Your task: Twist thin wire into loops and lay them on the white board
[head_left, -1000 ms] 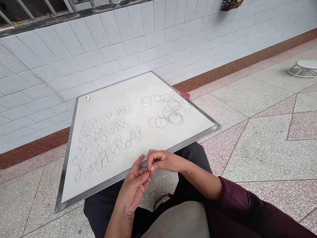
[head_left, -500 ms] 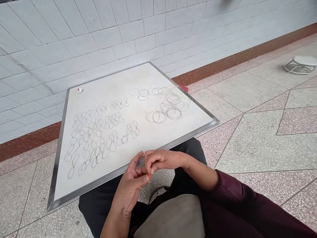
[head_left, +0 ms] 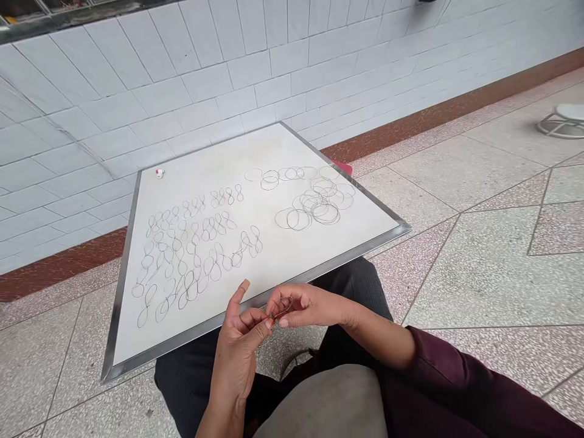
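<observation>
Over the near edge of the table, my left hand (head_left: 239,344) pinches a thin wire loop (head_left: 290,302) between thumb and fingers, its index finger raised. My right hand (head_left: 310,305) is close beside it, fingers curved around the loop and thumb held apart from them. Whether those fingers touch the wire is hard to see. On the white tabletop (head_left: 269,267), several rows of wire twisted into figure-eights (head_left: 189,286) lie to the left. Plain round wire rings (head_left: 325,213) overlap in a loose group to the right.
A metal rim (head_left: 191,336) edges the table, which stands near a white tiled wall (head_left: 219,73). A small red and white object (head_left: 159,174) sits at the far left corner. Away to the right, a round stool (head_left: 568,115) stands on the speckled floor (head_left: 493,274).
My right thumb and fingers have spread apart from their pinch, and the loop shows more between my hands. The view has tilted up slightly.
</observation>
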A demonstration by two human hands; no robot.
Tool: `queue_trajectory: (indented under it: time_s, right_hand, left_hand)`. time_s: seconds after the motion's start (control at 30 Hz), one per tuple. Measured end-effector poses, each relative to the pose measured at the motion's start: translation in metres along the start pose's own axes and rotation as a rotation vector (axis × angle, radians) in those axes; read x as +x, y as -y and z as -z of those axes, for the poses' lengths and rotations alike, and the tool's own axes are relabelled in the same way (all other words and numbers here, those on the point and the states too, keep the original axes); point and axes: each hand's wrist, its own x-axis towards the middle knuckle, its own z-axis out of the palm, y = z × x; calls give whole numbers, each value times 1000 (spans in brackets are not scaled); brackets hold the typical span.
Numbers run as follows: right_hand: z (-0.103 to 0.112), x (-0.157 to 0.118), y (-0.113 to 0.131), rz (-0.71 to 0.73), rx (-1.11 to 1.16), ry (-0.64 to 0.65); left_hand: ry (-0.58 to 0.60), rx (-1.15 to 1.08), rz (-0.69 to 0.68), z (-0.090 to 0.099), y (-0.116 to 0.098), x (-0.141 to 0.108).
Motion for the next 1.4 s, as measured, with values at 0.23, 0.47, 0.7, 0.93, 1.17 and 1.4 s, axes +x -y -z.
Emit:
queue_trajectory:
  time_s: [0.23, 0.47, 0.7, 0.93, 1.17, 1.4]
  right_hand:
    - [-21, 4, 4, 21, -57, -220]
    - [-32, 12, -1, 3, -97, -400]
    - [-26, 15, -9, -7, -46, -374]
    - [-10, 19, -17, -41, 77, -279]
    - [11, 24, -33, -58, 105, -145]
    - [16, 23, -32, -72, -10, -85]
  left_hand:
    - [-72, 158, -127, -3, -2, -9]
    - [-137, 274, -226, -1, 9, -4]
    - [-120, 333, -287, 2, 13, -2]
    - [-112, 347, -302, 2, 18, 4]
    - [-41, 210, -177, 10, 29, 16]
    - [-114, 170, -175, 1, 30, 11]
